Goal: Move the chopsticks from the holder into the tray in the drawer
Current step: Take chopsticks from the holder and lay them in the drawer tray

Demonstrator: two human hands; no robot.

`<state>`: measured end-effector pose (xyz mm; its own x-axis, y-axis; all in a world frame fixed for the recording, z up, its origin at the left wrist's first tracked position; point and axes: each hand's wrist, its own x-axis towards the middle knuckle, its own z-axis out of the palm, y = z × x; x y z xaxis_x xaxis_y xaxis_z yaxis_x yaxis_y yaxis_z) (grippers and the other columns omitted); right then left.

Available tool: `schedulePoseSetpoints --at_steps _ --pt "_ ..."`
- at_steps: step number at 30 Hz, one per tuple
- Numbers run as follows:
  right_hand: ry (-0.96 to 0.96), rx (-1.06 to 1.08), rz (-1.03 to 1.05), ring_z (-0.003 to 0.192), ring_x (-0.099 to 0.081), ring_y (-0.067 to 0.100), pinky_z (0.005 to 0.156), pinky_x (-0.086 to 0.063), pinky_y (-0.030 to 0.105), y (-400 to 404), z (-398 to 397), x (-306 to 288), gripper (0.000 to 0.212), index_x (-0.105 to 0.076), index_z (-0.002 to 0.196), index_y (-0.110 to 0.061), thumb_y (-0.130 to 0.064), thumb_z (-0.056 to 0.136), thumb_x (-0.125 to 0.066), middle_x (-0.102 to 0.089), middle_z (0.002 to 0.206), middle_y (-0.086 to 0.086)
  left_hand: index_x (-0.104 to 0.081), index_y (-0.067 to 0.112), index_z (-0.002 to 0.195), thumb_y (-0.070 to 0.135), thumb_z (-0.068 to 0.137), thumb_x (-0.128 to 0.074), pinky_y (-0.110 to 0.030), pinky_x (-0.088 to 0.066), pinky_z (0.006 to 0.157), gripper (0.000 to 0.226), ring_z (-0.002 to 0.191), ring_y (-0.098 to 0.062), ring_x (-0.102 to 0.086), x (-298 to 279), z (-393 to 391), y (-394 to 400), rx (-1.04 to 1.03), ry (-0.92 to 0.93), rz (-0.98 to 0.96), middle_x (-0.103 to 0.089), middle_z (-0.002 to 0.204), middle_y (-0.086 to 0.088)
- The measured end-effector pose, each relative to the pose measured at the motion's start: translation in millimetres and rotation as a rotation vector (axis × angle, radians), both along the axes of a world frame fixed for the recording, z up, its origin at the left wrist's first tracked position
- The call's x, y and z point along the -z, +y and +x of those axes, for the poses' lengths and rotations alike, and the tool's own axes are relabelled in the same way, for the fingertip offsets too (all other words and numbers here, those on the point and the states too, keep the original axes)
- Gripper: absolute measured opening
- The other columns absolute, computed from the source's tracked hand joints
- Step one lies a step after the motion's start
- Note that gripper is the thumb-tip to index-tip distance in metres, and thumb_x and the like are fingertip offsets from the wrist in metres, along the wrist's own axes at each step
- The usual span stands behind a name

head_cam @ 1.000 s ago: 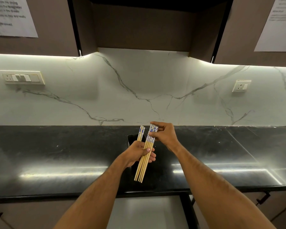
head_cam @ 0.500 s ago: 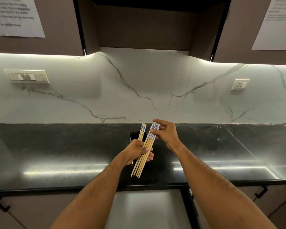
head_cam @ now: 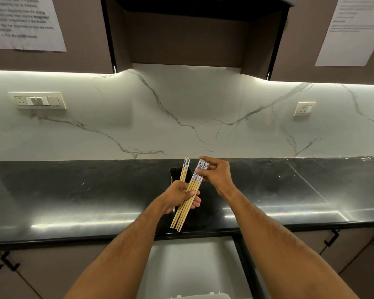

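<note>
Barely moved since half a sec ago: bundle of chopsticks (head_cam: 187, 202) sat a bit lower over the counter (head_cam: 73, 190), same slant, hands in abt the same spots. Held mid-bundle by left hand (head_cam: 179, 197), fingers curled round the sticks. Pinched at the blue-patterned tops by right hand (head_cam: 216, 175), thumb + fingertips closed on them. Pointed down-left w/ bare tips near counter's front edge. Stood behind left hand: black holder (head_cam: 177, 175) w/ a few more sticks (head_cam: 185, 169) poking up, apart from the held bunch. Seen below counter edge: open drawer (head_cam: 192, 266), w/ a white tray rim (head_cam: 201, 296) at the very bottom.
</note>
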<state>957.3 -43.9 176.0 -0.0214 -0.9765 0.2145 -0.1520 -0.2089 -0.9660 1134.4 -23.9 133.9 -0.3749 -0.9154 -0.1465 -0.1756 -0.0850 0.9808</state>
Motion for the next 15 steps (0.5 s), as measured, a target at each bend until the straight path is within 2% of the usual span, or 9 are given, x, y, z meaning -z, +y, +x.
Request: schedulePoseSetpoints --at_steps 6,10,15 --pt "-0.082 0.068 0.012 0.088 -0.078 0.022 0.079 -0.065 0.038 20 -3 2 0.049 -0.068 0.127 -0.006 0.005 0.081 -0.08 -0.078 0.103 0.013 -0.066 -0.002 0.12 0.01 0.102 -0.056 -0.041 -0.061 0.09 0.024 0.101 -0.031 -0.075 3 9 18 0.001 0.054 0.039 -0.077 0.104 -0.018" --pt "-0.124 0.094 0.033 0.087 -0.079 0.023 0.078 -0.065 0.039 29 -5 10 0.049 -0.069 0.126 -0.008 0.005 0.08 -0.08 -0.079 0.1 0.012 -0.067 -0.002 0.118 0.008 0.1 -0.059 -0.041 -0.062 0.087 0.022 0.096 -0.03 -0.076 5 9 29 -0.004 -0.008 0.022 -0.077 0.099 -0.019" --pt "-0.177 0.076 0.04 0.084 -0.079 0.021 0.07 -0.064 0.029 36 -11 19 0.047 -0.069 0.125 -0.009 0.005 0.081 -0.079 -0.08 0.093 0.006 -0.07 0.0 0.112 0.009 0.098 -0.063 -0.04 -0.064 0.082 0.018 0.088 -0.027 -0.078 5 2 35 -0.06 -0.099 -0.002 -0.078 0.092 -0.016"
